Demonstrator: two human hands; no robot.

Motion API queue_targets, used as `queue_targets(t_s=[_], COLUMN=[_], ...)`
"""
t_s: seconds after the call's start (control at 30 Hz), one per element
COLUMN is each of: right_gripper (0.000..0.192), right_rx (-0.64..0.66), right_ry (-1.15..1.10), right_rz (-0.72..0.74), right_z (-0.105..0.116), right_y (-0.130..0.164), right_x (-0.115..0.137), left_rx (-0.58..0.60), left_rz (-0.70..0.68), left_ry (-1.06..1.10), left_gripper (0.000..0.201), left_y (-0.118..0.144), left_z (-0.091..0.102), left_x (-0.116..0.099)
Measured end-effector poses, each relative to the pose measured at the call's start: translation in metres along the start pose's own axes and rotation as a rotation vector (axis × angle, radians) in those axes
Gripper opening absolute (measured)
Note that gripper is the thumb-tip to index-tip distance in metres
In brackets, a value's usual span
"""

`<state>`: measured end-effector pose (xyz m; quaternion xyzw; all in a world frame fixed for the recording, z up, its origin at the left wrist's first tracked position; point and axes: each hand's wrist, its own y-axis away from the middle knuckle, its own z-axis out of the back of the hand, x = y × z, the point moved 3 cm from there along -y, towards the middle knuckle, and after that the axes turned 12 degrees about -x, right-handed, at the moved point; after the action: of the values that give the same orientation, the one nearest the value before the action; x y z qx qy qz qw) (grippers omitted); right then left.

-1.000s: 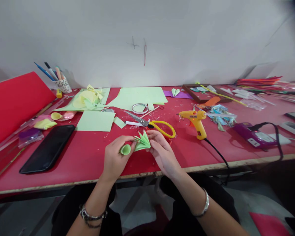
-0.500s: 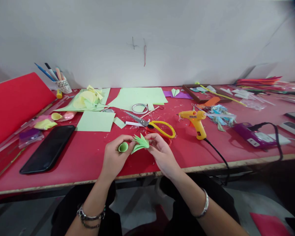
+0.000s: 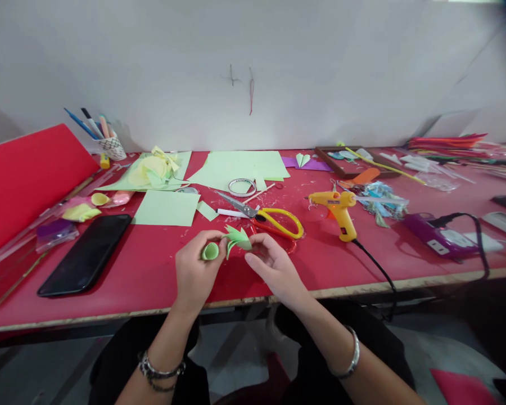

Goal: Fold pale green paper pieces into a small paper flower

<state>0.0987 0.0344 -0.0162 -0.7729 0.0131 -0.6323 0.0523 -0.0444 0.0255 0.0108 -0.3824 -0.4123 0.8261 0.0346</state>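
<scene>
My left hand [image 3: 197, 269] is closed around a rolled tube of light green paper [image 3: 211, 251], its round open end facing me. Its thumb and fingertip also pinch the left side of a pleated green paper piece [image 3: 237, 239] with pointed tips fanned upward. At that piece's right end is my right hand [image 3: 276, 270], index finger and thumb around the edge, the other fingers curled behind. Just beyond the hands lie yellow-handled scissors [image 3: 280, 220], blades pointing left. Close to the scissors are a white pen [image 3: 235, 213] and a roll of tape [image 3: 242, 187].
A yellow glue gun [image 3: 339, 212] with a black cord rests at right, beside a purple power strip [image 3: 436, 239]. At left lies a black phone [image 3: 86, 256]. Green paper sheets [image 3: 166, 208] spread behind. A pen cup [image 3: 112, 147] stands by the wall.
The pleated paper has turned and tilted in my fingers, its points now leaning up and left. My right thumb has dropped lower, away from its index finger. The left hand keeps the tube.
</scene>
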Motion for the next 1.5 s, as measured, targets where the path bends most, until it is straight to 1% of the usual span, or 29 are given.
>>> queue_targets(t_s=[0.1, 0.2, 0.37, 0.53, 0.67, 0.7, 0.77, 0.83, 0.9, 1.0, 1.07, 1.2, 1.37, 1.5], right_gripper=[0.009, 0.006, 0.009, 0.009, 0.009, 0.008, 0.006, 0.016, 0.03, 0.045, 0.05, 0.041, 0.037, 0.033], right_rx=[-0.001, 0.0, 0.047, 0.081, 0.123, 0.113, 0.046, -0.043, -0.093, -0.071, -0.02, 0.041, 0.025, 0.007], right_ry=[0.013, 0.033, 0.029, 0.05, 0.069, 0.068, 0.056, 0.036, 0.009, -0.035, -0.052, -0.024, 0.001, -0.008], right_rz=[-0.006, -0.032, -0.076, -0.068, -0.052, -0.042, -0.006, 0.031, 0.052, 0.063, 0.063, 0.058, 0.035, 0.042], right_z=[-0.001, -0.001, -0.003, -0.003, -0.004, -0.004, -0.002, 0.001, 0.003, 0.002, 0.0, -0.001, 0.0, 0.0], right_y=[0.0, 0.001, 0.001, 0.002, 0.002, 0.002, 0.001, 0.0, -0.001, 0.001, 0.002, 0.003, 0.001, 0.001], right_x=[0.002, 0.004, 0.005, 0.006, 0.006, 0.006, 0.005, 0.004, 0.002, 0.0, 0.0, 0.001, 0.0, 0.0], left_rx=[-0.044, -0.063, -0.055, -0.079, -0.09, -0.087, -0.07, -0.048, -0.017, 0.048, 0.096, 0.128, 0.125, 0.132], left_rz=[0.017, 0.036, 0.046, 0.084, 0.128, 0.129, 0.108, 0.062, -0.004, -0.106, -0.145, -0.129, -0.063, -0.065], left_ry=[-0.036, -0.051, -0.067, -0.091, -0.066, -0.058, -0.04, -0.014, 0.021, 0.082, 0.118, 0.146, 0.143, 0.121], left_gripper=[0.007, 0.007, 0.009, 0.008, 0.009, 0.009, 0.007, 0.006, 0.004, 0.002, 0.002, 0.003, 0.003, 0.003], left_y=[0.0, -0.001, -0.001, -0.002, -0.004, -0.004, -0.004, -0.003, -0.001, 0.002, 0.004, 0.004, 0.003, 0.003], left_z=[0.002, 0.003, 0.002, 0.004, 0.006, 0.006, 0.006, 0.005, 0.003, -0.001, -0.003, -0.005, -0.002, -0.001], left_x=[0.002, 0.004, 0.004, 0.007, 0.01, 0.01, 0.008, 0.004, -0.001, -0.007, -0.01, -0.01, -0.007, -0.006])
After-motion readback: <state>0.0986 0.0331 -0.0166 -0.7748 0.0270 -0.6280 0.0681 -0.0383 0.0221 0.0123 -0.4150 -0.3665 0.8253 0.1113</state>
